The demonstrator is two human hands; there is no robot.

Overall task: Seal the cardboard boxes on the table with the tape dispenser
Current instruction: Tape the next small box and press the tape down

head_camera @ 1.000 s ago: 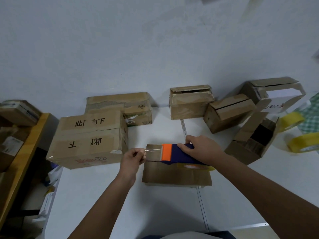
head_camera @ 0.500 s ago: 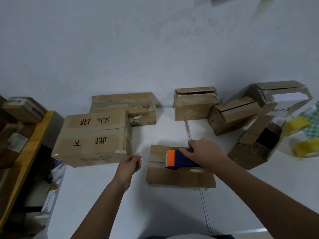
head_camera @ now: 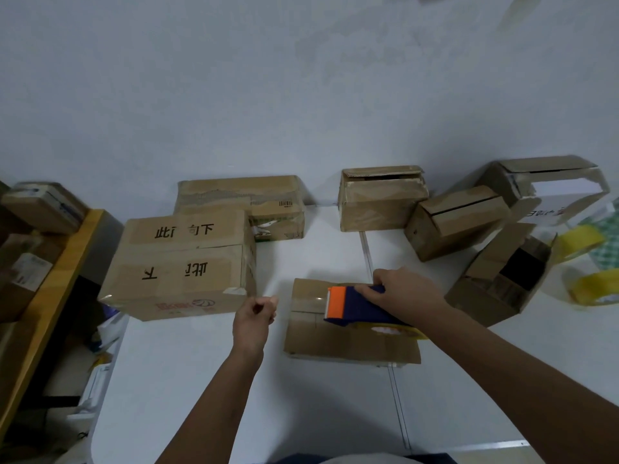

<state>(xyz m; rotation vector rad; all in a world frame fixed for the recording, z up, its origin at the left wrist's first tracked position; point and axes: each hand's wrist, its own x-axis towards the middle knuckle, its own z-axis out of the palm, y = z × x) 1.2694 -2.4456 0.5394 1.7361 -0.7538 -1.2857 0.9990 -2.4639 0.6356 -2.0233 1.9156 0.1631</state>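
Note:
A flat cardboard box lies on the white table in front of me. My right hand grips the blue and orange tape dispenser, which rests on the box top with its orange end pointing left. A strip of clear tape lies across the box's left part. My left hand hovers just left of the box with its fingers curled, holding nothing that I can see.
A large printed box stands at the left, with another box behind it. Three more boxes line the wall, and an open one lies at the right. Yellow tape rolls sit at the far right.
My left hand has let go of the tape end and drawn back to the left of the box. The dispenser has come down onto the box top.

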